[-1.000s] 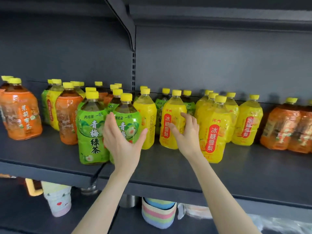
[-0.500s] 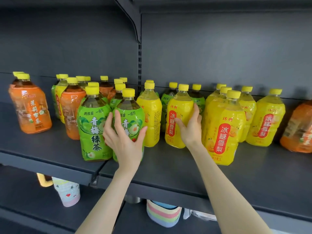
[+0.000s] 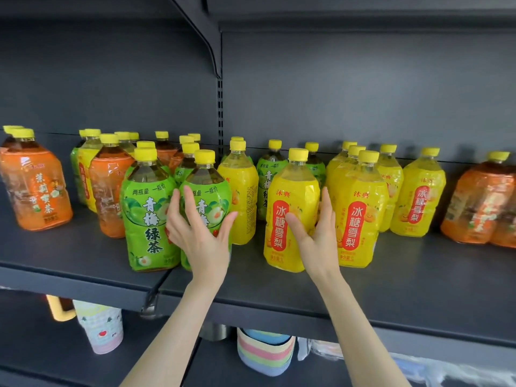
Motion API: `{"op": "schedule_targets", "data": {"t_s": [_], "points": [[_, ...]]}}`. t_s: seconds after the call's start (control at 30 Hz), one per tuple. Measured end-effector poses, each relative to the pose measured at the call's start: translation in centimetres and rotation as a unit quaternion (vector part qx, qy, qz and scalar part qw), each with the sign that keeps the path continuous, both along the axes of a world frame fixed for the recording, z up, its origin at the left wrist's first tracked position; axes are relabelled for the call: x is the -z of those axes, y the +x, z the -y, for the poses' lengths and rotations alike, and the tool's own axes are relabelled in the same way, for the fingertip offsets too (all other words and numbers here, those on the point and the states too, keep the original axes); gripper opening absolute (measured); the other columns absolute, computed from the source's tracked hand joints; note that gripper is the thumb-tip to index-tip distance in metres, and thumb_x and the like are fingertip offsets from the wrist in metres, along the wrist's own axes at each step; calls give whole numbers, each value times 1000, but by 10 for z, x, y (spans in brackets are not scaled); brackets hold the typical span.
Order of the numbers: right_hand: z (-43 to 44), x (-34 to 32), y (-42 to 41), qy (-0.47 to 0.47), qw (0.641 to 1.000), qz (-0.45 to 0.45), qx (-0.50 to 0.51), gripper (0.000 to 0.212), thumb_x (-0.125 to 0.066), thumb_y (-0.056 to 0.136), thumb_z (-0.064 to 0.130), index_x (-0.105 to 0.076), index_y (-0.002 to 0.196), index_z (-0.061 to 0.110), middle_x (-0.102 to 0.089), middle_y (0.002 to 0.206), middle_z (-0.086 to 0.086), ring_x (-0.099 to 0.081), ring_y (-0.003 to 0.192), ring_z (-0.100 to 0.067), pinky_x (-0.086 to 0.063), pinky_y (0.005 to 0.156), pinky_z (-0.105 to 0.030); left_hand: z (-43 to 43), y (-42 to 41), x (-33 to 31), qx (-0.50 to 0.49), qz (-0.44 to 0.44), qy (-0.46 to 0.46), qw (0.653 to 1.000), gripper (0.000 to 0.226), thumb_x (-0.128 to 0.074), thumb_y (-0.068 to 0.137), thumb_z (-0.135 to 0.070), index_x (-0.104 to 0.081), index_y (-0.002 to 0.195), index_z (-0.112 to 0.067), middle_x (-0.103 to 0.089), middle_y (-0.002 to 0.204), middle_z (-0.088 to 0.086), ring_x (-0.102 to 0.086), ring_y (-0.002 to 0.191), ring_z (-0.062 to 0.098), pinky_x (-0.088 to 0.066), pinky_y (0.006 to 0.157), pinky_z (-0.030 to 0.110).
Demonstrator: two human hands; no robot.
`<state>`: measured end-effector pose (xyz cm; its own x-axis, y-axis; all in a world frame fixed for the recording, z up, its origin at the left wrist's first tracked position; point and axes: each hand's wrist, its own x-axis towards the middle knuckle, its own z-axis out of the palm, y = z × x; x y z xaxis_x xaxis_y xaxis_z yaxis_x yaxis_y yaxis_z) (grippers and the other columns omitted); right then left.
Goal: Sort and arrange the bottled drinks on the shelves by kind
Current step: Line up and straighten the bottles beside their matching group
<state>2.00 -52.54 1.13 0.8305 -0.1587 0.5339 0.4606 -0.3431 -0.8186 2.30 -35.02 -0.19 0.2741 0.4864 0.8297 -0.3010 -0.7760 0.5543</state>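
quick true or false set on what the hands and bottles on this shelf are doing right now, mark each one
1. The left hand holds a green bottle. True.
2. The right hand holds an orange bottle. False: it holds a yellow bottle.
3. All visible caps are yellow. True.
4. The two held bottles lie on their sides. False: both are upright.
5. A cup stands below the shelf. True.
6. Every green bottle stands left of all yellow ones. False: a back green bottle stands between yellow ones.
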Motion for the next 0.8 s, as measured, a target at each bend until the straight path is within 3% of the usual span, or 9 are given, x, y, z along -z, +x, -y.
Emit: {"op": "schedule_targets", "data": {"t_s": [0.13,0.23,0.3,0.37,0.43,0.53,0.63,0.7,0.8], "points": [[-1,-1,-2,64,993,-54,-79,94,-57,73,61,-9,150,36,-37,148,6,-44,132,-18,-44,102,-38,4,-7,2,10,-11,-2,1000,77,-57,86,-48,-26,144,-8,-30,146,20,-25,134,31,-24,106,49],[5,-2,-6,72,989,-54,-115,91,-58,74,53,-13,151,33,-43,141,7,-50,123,-15,-49,91,-30,11,-21,7,48,37,-8,998,58,-53,90,-39,-40,134,-2,-39,135,18,-34,128,25,-27,107,44],[7,0,-12,81,985,-46,-144,88,-59,74,50,-17,149,32,-48,135,9,-56,116,-11,-53,86,-25,17,-30,11,150,60,-17,987,43,-50,93,-37,-50,120,-4,-48,120,12,-46,112,17,-43,94,38],[6,2,-18,87,979,-42,-178,82,-59,76,45,-21,148,31,-53,131,9,-60,111,-7,-56,85,-26,24,-40,11,259,29,-42,964,38,-43,94,-43,-51,117,-13,-53,113,5,-52,101,2,-47,81,21],[1,5,-26,88,972,-29,-215,75,-56,81,37,-23,147,25,-55,130,6,-62,111,-6,-56,83,-24,31,-46,11,317,-30,-64,946,41,-40,90,-48,-46,121,-22,-57,114,0,-54,102,-3,-45,81,12],[-9,9,-36,74,965,-27,-249,67,-47,86,32,-22,148,18,-55,128,5,-62,110,-2,-54,80,-19,36,-55,12,426,-120,-131,887,61,-42,79,-61,-37,131,-31,-56,122,-10,-57,108,2,-50,82,17],[-19,11,-46,69,958,-38,-277,65,-36,90,36,-15,150,22,-50,135,5,-57,114,2,-51,85,-17,36,-59,10,492,-149,-176,840,78,-54,69,-67,-33,136,-32,-56,122,-15,-58,108,1,-52,82,20],[-23,10,-50,77,951,-45,-295,64,-32,92,38,-10,151,27,-46,140,5,-56,118,2,-51,87,-17,34,-59,9,489,-147,-198,837,87,-60,65,-69,-34,138,-28,-58,122,-11,-60,108,4,-53,83,24],[-29,9,-56,89,942,-57,-317,64,-31,92,39,-8,151,30,-48,137,11,-57,117,2,-50,88,-18,30,-65,7,461,-125,-214,852,76,-57,67,-61,-43,133,-26,-63,115,-9,-63,102,4,-54,77,21]]}}
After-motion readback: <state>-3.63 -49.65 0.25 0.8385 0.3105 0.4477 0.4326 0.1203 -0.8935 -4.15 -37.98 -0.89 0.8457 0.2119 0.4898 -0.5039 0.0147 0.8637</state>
